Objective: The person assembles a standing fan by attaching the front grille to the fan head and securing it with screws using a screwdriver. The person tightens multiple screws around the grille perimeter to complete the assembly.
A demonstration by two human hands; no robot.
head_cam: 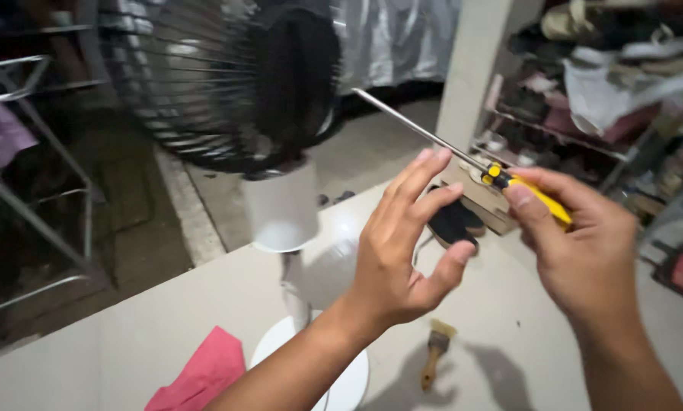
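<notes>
Fingers of the right hand (585, 251) are clamped on the yellow handle of a screwdriver (463, 156) right of centre frame, its steel shaft running up-left. The left hand (402, 251) is spread open, fingertips at the shaft, gripping nothing. Beyond: fan (227, 84) upper left, brush (435, 352) and pink cloth (204, 373) bottom.
</notes>
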